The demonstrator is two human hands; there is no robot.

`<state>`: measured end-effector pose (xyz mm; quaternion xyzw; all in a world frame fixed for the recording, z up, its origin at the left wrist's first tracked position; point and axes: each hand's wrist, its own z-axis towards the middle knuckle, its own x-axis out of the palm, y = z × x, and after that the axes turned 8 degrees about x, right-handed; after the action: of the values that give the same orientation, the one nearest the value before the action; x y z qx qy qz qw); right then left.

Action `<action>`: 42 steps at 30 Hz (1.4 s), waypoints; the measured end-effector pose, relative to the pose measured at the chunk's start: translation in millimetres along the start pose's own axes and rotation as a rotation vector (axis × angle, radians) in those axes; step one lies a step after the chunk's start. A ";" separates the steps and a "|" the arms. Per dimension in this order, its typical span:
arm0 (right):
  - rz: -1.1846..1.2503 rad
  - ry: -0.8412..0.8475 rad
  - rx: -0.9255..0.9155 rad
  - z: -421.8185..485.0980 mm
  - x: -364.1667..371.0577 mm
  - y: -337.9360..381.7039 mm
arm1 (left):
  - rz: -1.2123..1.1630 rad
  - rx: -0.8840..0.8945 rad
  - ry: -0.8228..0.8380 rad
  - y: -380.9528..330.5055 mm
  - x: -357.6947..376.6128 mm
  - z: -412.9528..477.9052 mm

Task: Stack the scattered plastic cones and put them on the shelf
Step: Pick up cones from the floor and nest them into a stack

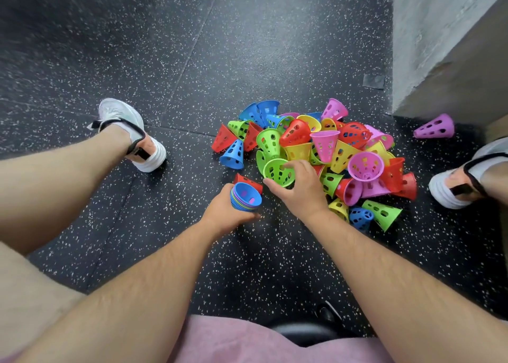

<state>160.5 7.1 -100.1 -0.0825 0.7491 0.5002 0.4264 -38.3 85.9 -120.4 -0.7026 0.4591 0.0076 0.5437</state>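
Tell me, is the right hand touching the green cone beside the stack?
Touching. The head view shows the right hand gripping the green cone by its rim.

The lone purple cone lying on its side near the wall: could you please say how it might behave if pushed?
The purple cone lies on its side and tapers, so it would probably roll in a curve. Its holed walls suggest it is light. The speckled floor looks rubbery, so sliding seems unlikely.

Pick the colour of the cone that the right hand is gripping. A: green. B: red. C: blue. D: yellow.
A: the right hand grips a green cone at the near edge of the pile, while the left hand holds the stack, whose top cone is blue.
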 end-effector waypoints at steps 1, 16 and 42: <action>0.031 0.005 0.012 -0.3 0.3 4.5 | -0.001 0.002 -0.003 -1.5 -0.6 -0.4; 0.156 0.002 0.081 6.7 10.7 46.1 | 0.020 -0.011 -0.067 3.6 -17.5 -4.6; -0.535 0.490 -0.307 8.8 72.4 35.9 | -0.061 -0.134 -0.186 43.3 -39.2 -2.0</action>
<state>100.5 53.7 -129.1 -0.4545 0.6973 0.4431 0.3330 -90.2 109.9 -132.3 -0.7473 0.3836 0.0869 0.5355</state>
